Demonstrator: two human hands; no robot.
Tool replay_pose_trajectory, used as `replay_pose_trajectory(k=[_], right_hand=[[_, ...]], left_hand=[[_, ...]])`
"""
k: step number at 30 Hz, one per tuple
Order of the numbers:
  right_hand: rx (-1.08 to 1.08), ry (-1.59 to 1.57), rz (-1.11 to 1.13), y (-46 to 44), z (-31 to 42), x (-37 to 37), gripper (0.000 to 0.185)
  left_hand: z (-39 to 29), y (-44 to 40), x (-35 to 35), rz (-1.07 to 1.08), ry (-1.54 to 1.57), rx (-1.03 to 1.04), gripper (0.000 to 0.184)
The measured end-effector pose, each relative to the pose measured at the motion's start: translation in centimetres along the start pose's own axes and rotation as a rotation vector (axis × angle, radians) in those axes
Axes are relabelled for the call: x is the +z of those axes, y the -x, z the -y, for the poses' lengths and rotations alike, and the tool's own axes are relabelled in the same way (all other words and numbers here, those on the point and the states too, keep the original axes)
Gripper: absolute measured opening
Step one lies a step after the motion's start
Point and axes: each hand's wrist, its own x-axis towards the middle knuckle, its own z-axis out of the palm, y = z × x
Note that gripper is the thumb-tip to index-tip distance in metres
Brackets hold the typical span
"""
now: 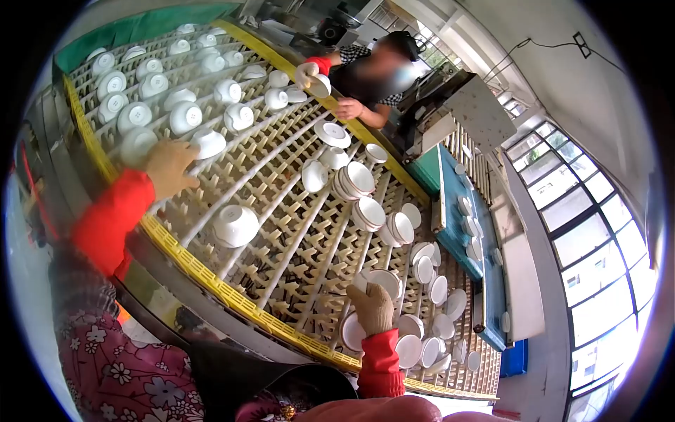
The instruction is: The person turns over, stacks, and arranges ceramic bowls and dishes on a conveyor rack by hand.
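My left hand [171, 169], in a tan glove, is stretched over the left part of the slatted rack with its fingers spread. Its fingertips are right beside a tilted white bowl [209, 143]; whether they touch it I cannot tell. Another upside-down bowl [138, 146] sits just behind this hand. Lower right, my right hand [371, 309], also gloved, has its fingers bent against the side of a white bowl [387, 283]. The grip is partly hidden. One upturned bowl [235, 226] rests on the pegs between my hands.
Rows of upside-down bowls [186, 117] cover the rack's far left; stacked and leaning bowls [357, 179] crowd its right. Yellow edging [232, 299] borders the rack. Across it, a co-worker's gloved hand holds a bowl [319, 86]. A blue belt [460, 225] carries more bowls.
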Motion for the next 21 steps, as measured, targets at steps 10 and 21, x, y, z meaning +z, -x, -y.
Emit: replay_pose_trajectory(k=[10,21], right_hand=[[-0.276,-1.083,0.505,-3.7,9.5,3.9,0.078],[-1.012,-0.256,-0.195,-13.4,13.7,7.9,0.035]], left_hand=[[-0.3,0.0,0.4,0.038,-0.039,-0.128,0.064],[0.9,0.9,1.5,-0.082,0.029,-0.139,0.059]])
